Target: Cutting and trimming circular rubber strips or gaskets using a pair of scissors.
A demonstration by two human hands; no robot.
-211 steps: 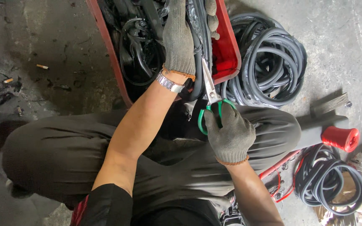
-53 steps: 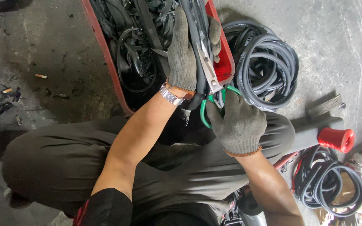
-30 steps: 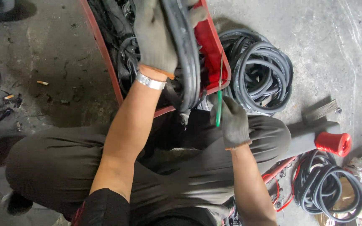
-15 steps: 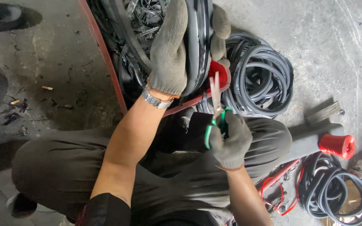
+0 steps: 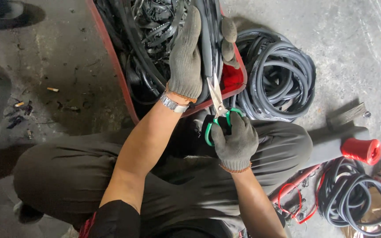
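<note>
A stained grey concrete floor (image 5: 58, 66) fills the view, with bits of litter scattered at the left and the person squatting over it in dark grey trousers (image 5: 89, 176). In front of the knees stands a red plastic crate (image 5: 113, 70), packed with black rubber strips and cable offcuts (image 5: 155, 26).

The left hand (image 5: 188, 57), in a grey knit glove with a metal wristwatch (image 5: 173, 103) at the wrist, is closed around a bundle of grey cables (image 5: 208, 39) — fingers wrapped over it from the left, the thumb (image 5: 229, 42) showing on the bundle's right side. The bundle runs up and away over the near right corner of the crate.

The right hand (image 5: 236, 143), also gloved in grey, is closed through the loops of a pair of green-handled scissors (image 5: 218, 110). The blades point up toward the left hand and sit almost together, their tips right at the lower edge of the bundle, just below the left palm; whether they touch the cable cannot be told.

Just right of the crate lies a big coil of grey cable (image 5: 278, 75) on the floor. Farther right — near the person's right knee — sit a red spool of string (image 5: 361, 150), a smaller coil of black cable (image 5: 358, 198) and some red wire (image 5: 296, 202).
</note>
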